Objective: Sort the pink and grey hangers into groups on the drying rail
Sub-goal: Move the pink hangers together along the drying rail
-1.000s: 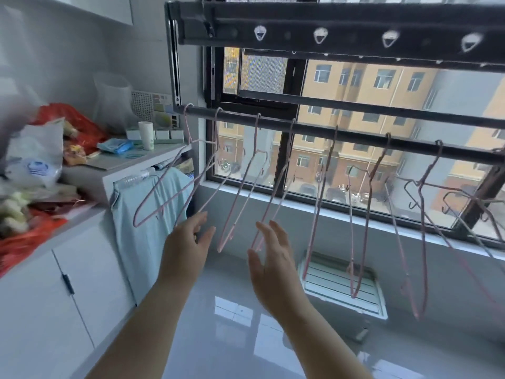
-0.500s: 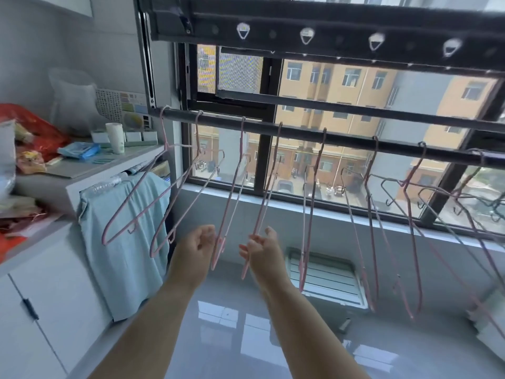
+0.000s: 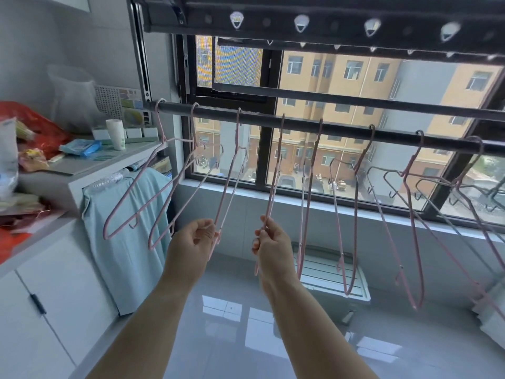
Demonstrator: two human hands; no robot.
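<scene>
Contents, left to right, as seen from the room.

- Counter [image 3: 90,165]: one white cup [image 3: 116,134] and a heap of bags, red and white, cut off by the left edge; number unclear.
- One blue cloth [image 3: 123,228], draped down the cupboard front.
- Rail [image 3: 341,129]: one dark bar across the window, running out past the right edge. Eight hooks counted over it, with bare bar between each.
- Pink hangers [image 3: 163,132]: the five on the left are plainly pink and hang apart.
- Left hand [image 3: 196,242]: fingers curled round the lower end of the third hanger [image 3: 238,132].
- Right hand [image 3: 270,242]: pinching the lower end of the fourth hanger [image 3: 281,138]. Both hangers are hooked on the rail.
- Grey hangers [image 3: 426,179]: tangled among pink ones at the right end; the wires overlap and run off the frame, so the number cannot be told.
- One slatted floor grille [image 3: 328,272] below the window, partly behind the hanging wires.
- Glossy floor [image 3: 232,324], open beneath the forearms.
</scene>
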